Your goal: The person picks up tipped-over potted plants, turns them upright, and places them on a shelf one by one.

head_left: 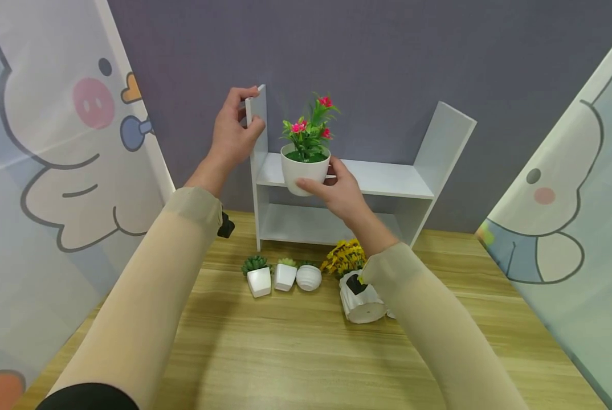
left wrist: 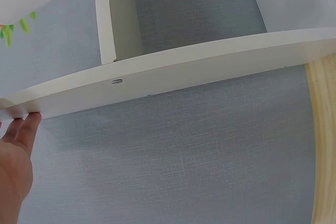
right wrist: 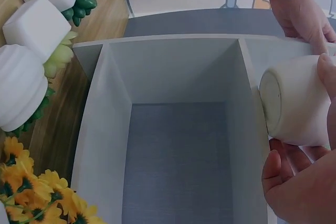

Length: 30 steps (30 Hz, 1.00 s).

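My right hand (head_left: 343, 191) grips a white cup-shaped flowerpot (head_left: 306, 171) by its right side. Pink flowers and green leaves (head_left: 311, 128) rise from the pot. It is upright at the front of the upper board of a white shelf (head_left: 388, 177); in the right wrist view the pot's base (right wrist: 271, 103) is right at that board's edge. With thumb and fingers on either side, my left hand (head_left: 236, 128) holds the top of the shelf's left side panel (head_left: 258, 134). The left wrist view shows the fingertips (left wrist: 32, 121) against the panel's outer face.
Three small white pots with succulents (head_left: 258, 283) (head_left: 285, 277) (head_left: 308, 278) lie tipped on the wooden table (head_left: 285, 353) before the shelf. To their right lies a larger white pot (head_left: 362, 302) with yellow flowers (head_left: 344, 257). A grey wall (head_left: 357, 57) stands behind, with cartoon-printed panels at both sides.
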Each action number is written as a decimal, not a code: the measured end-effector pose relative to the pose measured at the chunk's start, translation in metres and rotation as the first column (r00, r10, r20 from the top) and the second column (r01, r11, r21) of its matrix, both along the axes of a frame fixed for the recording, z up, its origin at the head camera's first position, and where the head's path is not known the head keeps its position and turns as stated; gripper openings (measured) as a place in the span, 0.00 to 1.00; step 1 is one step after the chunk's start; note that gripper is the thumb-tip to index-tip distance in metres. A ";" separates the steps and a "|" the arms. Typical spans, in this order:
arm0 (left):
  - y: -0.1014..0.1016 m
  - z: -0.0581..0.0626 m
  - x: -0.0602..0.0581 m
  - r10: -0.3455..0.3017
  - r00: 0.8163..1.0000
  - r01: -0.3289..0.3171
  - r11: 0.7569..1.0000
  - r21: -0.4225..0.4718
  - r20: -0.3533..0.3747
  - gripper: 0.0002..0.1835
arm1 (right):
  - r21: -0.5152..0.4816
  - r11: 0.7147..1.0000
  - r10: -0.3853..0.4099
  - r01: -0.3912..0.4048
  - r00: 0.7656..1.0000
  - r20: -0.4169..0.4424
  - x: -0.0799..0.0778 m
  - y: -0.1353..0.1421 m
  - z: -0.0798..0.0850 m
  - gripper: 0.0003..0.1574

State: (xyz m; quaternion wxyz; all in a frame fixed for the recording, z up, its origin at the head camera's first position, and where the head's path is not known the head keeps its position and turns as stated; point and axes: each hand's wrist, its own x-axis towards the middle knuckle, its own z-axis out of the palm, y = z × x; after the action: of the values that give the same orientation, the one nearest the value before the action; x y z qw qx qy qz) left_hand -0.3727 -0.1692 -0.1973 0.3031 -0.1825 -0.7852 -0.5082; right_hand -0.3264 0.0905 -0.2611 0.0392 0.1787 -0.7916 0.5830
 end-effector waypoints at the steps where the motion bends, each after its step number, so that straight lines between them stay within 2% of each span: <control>1: 0.000 0.000 0.000 -0.001 1.000 0.001 1.000 -0.002 -0.004 0.26 | 0.010 1.000 -0.009 0.009 1.000 -0.003 -0.001 -0.001 0.000 0.52; 8: 0.000 0.001 0.001 0.011 1.000 -0.011 1.000 -0.018 -0.007 0.26 | 0.118 0.992 -0.048 0.051 0.999 -0.020 -0.005 -0.005 0.007 0.55; 18: -0.002 -0.001 -0.001 0.013 1.000 -0.014 1.000 -0.013 -0.015 0.26 | 0.260 0.964 -0.046 0.055 0.998 -0.038 -0.020 -0.005 0.019 0.60; 30: -0.001 -0.002 -0.001 0.006 1.000 -0.006 1.000 -0.011 -0.025 0.26 | 0.373 0.923 -0.068 0.094 0.994 -0.083 -0.033 -0.010 0.025 0.57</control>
State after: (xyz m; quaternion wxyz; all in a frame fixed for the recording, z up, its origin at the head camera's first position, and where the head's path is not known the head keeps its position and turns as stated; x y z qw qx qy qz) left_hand -0.3736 -0.1699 -0.1993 0.3134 -0.1882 -0.7846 -0.5008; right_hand -0.3599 0.0803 -0.2363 0.0553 0.1700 -0.8937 0.4116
